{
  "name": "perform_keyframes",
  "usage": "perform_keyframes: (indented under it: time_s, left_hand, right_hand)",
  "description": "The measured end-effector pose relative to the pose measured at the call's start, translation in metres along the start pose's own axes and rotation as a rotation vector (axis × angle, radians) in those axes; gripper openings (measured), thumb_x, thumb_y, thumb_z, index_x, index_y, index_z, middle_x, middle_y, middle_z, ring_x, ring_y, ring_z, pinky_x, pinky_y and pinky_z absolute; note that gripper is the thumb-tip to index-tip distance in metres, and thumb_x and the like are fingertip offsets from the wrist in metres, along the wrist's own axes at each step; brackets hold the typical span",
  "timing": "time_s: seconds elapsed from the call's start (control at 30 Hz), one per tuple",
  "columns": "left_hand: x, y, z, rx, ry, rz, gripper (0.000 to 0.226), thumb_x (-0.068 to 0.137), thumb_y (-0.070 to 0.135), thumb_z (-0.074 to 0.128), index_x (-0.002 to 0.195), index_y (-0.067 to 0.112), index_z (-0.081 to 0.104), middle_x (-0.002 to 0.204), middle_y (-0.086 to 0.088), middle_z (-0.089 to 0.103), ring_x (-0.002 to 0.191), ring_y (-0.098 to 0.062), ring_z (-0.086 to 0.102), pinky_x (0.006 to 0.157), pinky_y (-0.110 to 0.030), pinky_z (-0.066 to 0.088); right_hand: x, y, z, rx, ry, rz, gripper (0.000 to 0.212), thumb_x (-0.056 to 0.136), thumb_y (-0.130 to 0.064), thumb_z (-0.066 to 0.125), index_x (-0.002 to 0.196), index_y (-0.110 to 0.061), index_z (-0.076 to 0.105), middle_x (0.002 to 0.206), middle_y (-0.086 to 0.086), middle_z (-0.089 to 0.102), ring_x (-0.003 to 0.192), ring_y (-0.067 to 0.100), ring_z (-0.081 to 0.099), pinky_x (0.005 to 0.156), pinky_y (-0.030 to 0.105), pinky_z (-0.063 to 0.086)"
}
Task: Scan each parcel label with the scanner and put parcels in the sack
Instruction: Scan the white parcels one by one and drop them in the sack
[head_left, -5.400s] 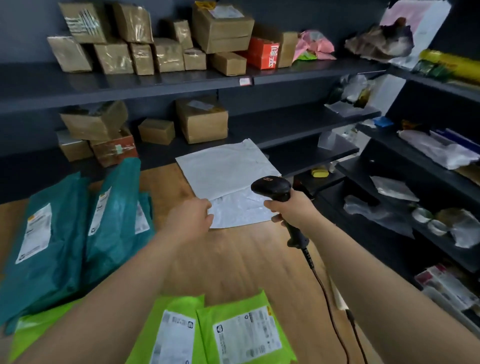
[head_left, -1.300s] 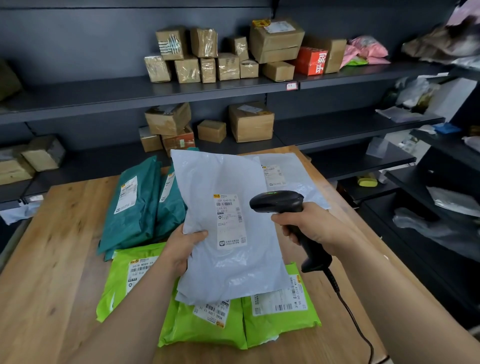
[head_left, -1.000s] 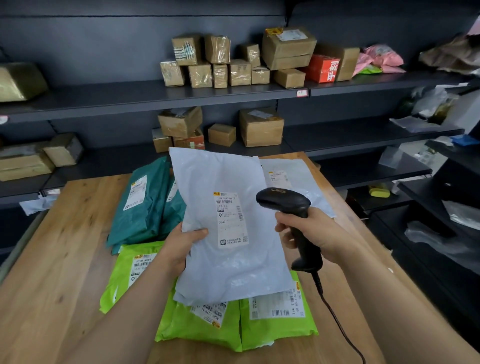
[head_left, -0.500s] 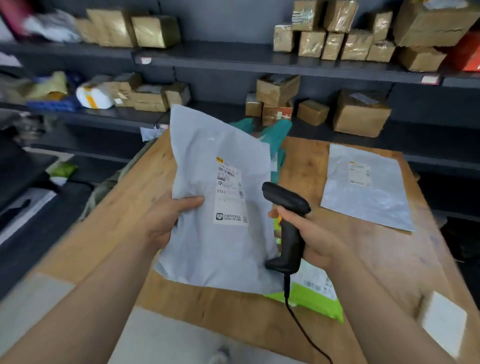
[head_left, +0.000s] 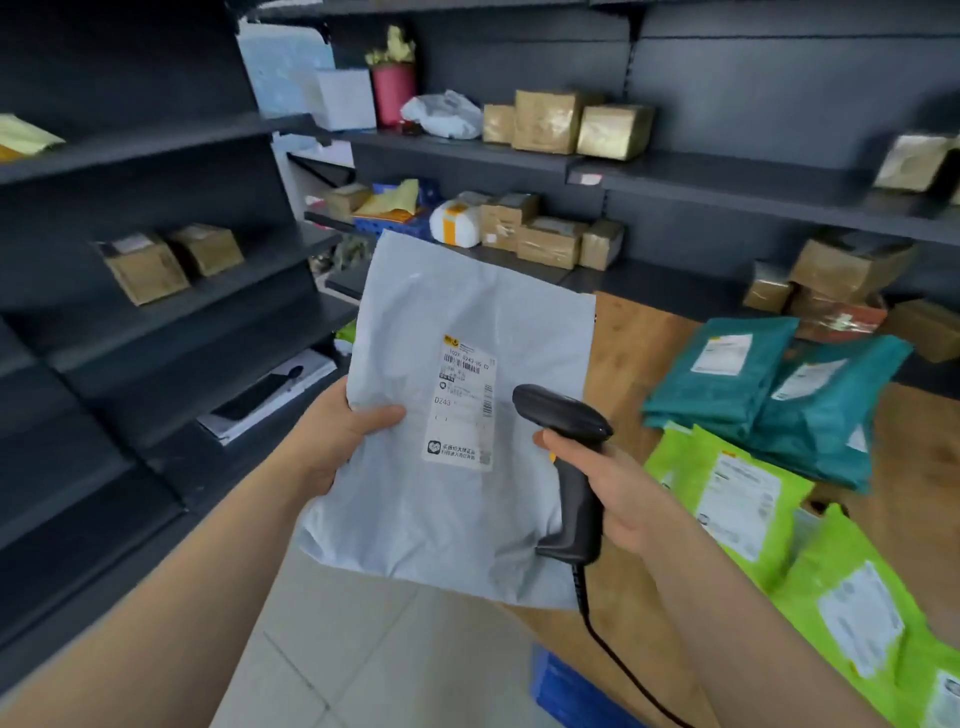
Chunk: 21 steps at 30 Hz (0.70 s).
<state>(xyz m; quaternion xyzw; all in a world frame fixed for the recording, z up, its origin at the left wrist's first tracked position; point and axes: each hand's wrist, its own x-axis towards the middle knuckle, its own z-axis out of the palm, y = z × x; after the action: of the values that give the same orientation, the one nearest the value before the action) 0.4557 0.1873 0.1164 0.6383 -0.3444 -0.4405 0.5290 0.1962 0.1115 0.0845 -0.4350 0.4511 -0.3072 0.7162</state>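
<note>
The grey parcel, lying flat on the wooden table a few seconds back, has been lifted and swung out past the table's left edge in the left hand. The scanner has followed to that edge (head now just beside the label).

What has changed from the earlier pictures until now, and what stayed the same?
The left hand picked the grey parcel up from the table and carried it left, mostly beyond the table edge, above the floor. The right hand keeps gripping the scanner, beside the label. The green parcels and teal parcels lie on the table as before.
</note>
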Motion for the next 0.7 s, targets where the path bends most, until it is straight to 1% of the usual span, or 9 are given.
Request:
perform_keyframes:
  time_s: [0.07, 0.17, 0.23, 0.27, 0.33, 0.43, 0.53, 0.63, 0.7]
  left_hand:
    - [0.018, -0.004, -0.052, 0.075, 0.106, 0.031, 0.033, 0.083, 0.006, 0.071, 0.111, 0.021, 0.062, 0.100, -0.002, 0.074, 0.090, -0.026, 0.071, 0.075, -0.039, 0.056]
    - [0.047, -0.008, -0.125, 0.203, 0.236, 0.043, 0.044, 0.081, 0.011, 0.073, 0.119, 0.019, 0.052, 0.108, 0.000, 0.066, 0.094, -0.022, 0.066, 0.073, -0.035, 0.053]
    - [0.065, -0.011, -0.160, 0.246, 0.286, 0.041, 0.048, 0.082, 0.010, 0.071, 0.122, 0.015, 0.046, 0.110, 0.000, 0.059, 0.095, -0.019, 0.060, 0.067, -0.027, 0.047]
    - [0.076, -0.013, -0.175, 0.259, 0.296, 0.039, 0.043, 0.083, 0.008, 0.069, 0.119, 0.014, 0.047, 0.108, 0.000, 0.058, 0.093, -0.017, 0.058, 0.065, -0.025, 0.045]
    - [0.102, -0.018, -0.199, 0.281, 0.304, 0.010, 0.032, 0.084, 0.005, 0.064, 0.110, 0.016, 0.050, 0.102, 0.000, 0.059, 0.090, -0.017, 0.059, 0.067, -0.028, 0.049]
    - [0.149, -0.023, -0.224, 0.320, 0.279, -0.044, 0.037, 0.081, 0.008, 0.058, 0.116, 0.017, 0.050, 0.108, -0.001, 0.063, 0.094, -0.021, 0.063, 0.078, -0.042, 0.056]
    - [0.205, -0.027, -0.234, 0.327, 0.229, -0.038, 0.035, 0.086, 0.007, 0.056, 0.116, 0.025, 0.049, 0.104, 0.007, 0.060, 0.089, -0.011, 0.060, 0.066, -0.030, 0.052]
    - [0.266, -0.026, -0.234, 0.300, 0.191, -0.030, 0.035, 0.090, 0.010, 0.058, 0.118, 0.029, 0.049, 0.098, 0.015, 0.059, 0.086, -0.007, 0.059, 0.060, -0.025, 0.047]
    - [0.307, -0.027, -0.236, 0.278, 0.173, -0.047, 0.033, 0.092, 0.008, 0.058, 0.115, 0.029, 0.050, 0.096, 0.016, 0.060, 0.084, -0.006, 0.060, 0.059, -0.023, 0.046]
  right_hand:
    - [0.021, 0.002, 0.055, -0.031, 0.012, 0.007, 0.016, 0.089, -0.024, 0.069, 0.100, -0.013, 0.068, 0.083, -0.001, 0.066, 0.077, 0.011, 0.063, 0.068, 0.021, 0.050]
    - [0.056, 0.007, 0.129, -0.041, 0.019, -0.011, 0.020, 0.089, -0.026, 0.070, 0.103, -0.013, 0.068, 0.090, 0.000, 0.068, 0.090, 0.017, 0.063, 0.083, 0.028, 0.048]
    - [0.078, 0.007, 0.169, -0.043, 0.036, -0.019, 0.023, 0.088, -0.025, 0.071, 0.107, -0.013, 0.067, 0.095, 0.001, 0.068, 0.090, 0.015, 0.063, 0.082, 0.027, 0.049]
    - [0.090, 0.006, 0.185, -0.050, 0.041, -0.023, 0.024, 0.088, -0.025, 0.071, 0.108, -0.013, 0.066, 0.094, 0.001, 0.068, 0.088, 0.014, 0.062, 0.079, 0.025, 0.049]
    - [0.115, 0.003, 0.209, -0.071, 0.041, -0.024, 0.027, 0.087, -0.026, 0.072, 0.110, -0.014, 0.065, 0.092, 0.001, 0.067, 0.085, 0.013, 0.062, 0.074, 0.023, 0.048]
    - [0.163, 0.000, 0.230, -0.110, 0.066, 0.001, 0.029, 0.085, -0.028, 0.074, 0.108, -0.012, 0.067, 0.092, 0.004, 0.066, 0.085, 0.018, 0.060, 0.077, 0.029, 0.047]
    - [0.218, -0.006, 0.241, -0.118, 0.120, 0.030, 0.024, 0.084, -0.028, 0.075, 0.100, -0.011, 0.068, 0.089, 0.005, 0.064, 0.084, 0.020, 0.058, 0.074, 0.030, 0.046]
    - [0.276, -0.013, 0.246, -0.091, 0.175, 0.031, 0.022, 0.085, -0.027, 0.074, 0.099, -0.011, 0.068, 0.086, 0.003, 0.064, 0.083, 0.019, 0.057, 0.072, 0.030, 0.045]
    - [0.314, -0.020, 0.249, -0.079, 0.197, 0.060, 0.018, 0.085, -0.028, 0.075, 0.093, -0.013, 0.068, 0.086, 0.002, 0.064, 0.084, 0.020, 0.057, 0.077, 0.032, 0.045]
